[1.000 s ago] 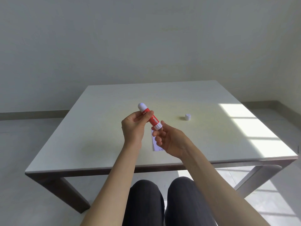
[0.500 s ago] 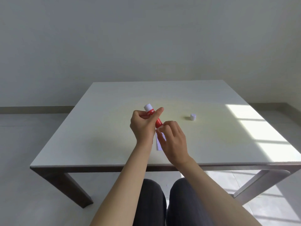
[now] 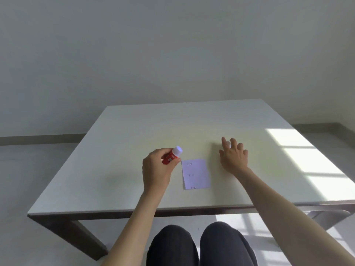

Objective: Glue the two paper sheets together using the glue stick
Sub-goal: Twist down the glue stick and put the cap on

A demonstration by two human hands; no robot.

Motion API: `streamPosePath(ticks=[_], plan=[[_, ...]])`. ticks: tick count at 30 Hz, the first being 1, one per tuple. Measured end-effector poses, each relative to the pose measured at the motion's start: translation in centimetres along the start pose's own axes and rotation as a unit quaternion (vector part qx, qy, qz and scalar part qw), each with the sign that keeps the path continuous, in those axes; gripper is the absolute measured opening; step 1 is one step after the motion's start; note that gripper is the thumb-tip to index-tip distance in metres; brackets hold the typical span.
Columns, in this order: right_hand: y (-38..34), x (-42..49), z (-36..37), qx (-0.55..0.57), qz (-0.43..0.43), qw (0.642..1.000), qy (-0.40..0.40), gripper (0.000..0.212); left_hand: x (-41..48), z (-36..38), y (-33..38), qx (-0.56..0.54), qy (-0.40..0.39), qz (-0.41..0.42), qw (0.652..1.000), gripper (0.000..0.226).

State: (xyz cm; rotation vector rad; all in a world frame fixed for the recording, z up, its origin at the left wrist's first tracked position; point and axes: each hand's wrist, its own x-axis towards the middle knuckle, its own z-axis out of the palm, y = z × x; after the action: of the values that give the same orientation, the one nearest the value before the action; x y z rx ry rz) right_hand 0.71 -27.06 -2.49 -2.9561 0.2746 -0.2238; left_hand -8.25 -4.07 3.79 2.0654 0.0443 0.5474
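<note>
My left hand (image 3: 156,169) is closed around a red glue stick (image 3: 170,157), whose white end (image 3: 177,150) points up and to the right. Just right of that hand, small white paper sheets (image 3: 196,174) with faint marks lie flat on the table, and a second edge shows at the lower left. My right hand (image 3: 233,156) is stretched out over the table beyond the paper with its fingers spread. Its fingertips are at the small white cap (image 3: 228,144), which shows between two fingers. Whether the fingers press on the cap is unclear.
The white table (image 3: 124,160) has a dark frame and legs. Sunlight falls in bright patches (image 3: 307,160) on its right side. My knees (image 3: 199,244) sit under the near edge. A plain wall stands behind the table.
My right hand has left the glue stick and reached forward and right to the cap. My left hand has lowered the stick to the left, and the paper is now uncovered.
</note>
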Motion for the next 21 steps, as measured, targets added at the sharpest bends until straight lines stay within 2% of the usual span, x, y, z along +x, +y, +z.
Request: streamPosePath(ticks=[3, 4, 5, 6, 8, 10, 13, 18, 21], plan=[[0.2, 0.1, -0.8, -0.019, -0.024, 0.999, 0.040, 0.046, -0.4, 0.3, -0.1, 0.034, -0.004, 0.002, 0.999, 0.016], [-0.1, -0.2, -1.1, 0.018, -0.039, 0.997, 0.057, 0.041, -0.4, 0.4, 0.0, 0.038, -0.004, 0.001, 0.999, 0.016], [-0.6, -0.8, -1.7, 0.101, -0.048, 0.992, 0.062, 0.035, -0.5, 0.5, 0.1, 0.039, -0.004, 0.001, 0.999, 0.017], [-1.4, -1.7, -2.5, 0.219, -0.051, 0.973, 0.050, 0.030, -0.6, 0.6, 0.3, 0.038, -0.003, 0.005, 0.999, 0.018], [-3.1, -3.7, -4.3, 0.428, -0.076, 0.901, 0.002, 0.024, -0.7, 0.8, 0.8, 0.044, 0.000, 0.015, 0.999, 0.021], [-4.3, -5.6, -5.9, 0.501, -0.140, 0.853, -0.035, 0.023, -0.7, 1.0, 1.1, 0.065, 0.002, 0.020, 0.998, 0.021], [-5.1, -7.3, -7.5, 0.503, -0.209, 0.835, -0.078, 0.023, -0.9, 0.8, 1.3, 0.074, -0.004, 0.029, 0.997, 0.020], [-5.2, -8.2, -8.2, 0.387, -0.271, 0.880, -0.038, 0.024, -1.1, 0.4, 1.5, 0.119, -0.024, 0.073, 0.990, 0.027], [-5.7, -8.3, -8.0, 0.331, -0.289, 0.897, -0.044, 0.021, -1.4, 0.1, 1.4, 0.170, -0.024, 0.103, 0.980, 0.026]])
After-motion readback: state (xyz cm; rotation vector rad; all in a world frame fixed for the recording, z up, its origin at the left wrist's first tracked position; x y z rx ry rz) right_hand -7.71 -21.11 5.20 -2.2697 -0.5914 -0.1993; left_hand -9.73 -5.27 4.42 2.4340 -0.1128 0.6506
